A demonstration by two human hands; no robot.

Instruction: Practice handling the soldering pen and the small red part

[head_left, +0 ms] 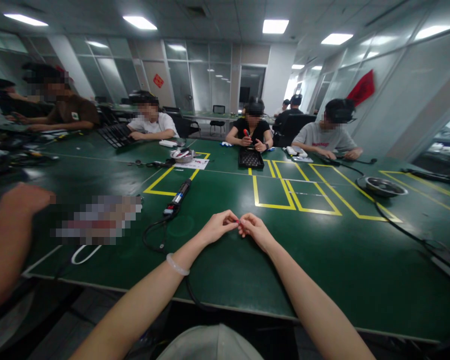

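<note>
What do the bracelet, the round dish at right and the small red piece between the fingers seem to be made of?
Bracelet: pale, milky and smooth with soft shine; perhaps stone, glass or plastic.
Round dish: probably polished metal, since its rim gleams brightly.
Small red piece: mostly hidden and too small to tell; only its colour shows.

A green table [333,265] carries yellow tape outlines [275,206], a corded black tool [179,195] and a round metal dish [392,194].

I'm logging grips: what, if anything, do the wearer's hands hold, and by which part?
Seemingly a small red thing, pinched at the fingertips of the left hand and right hand; which part is too small to tell.
</note>
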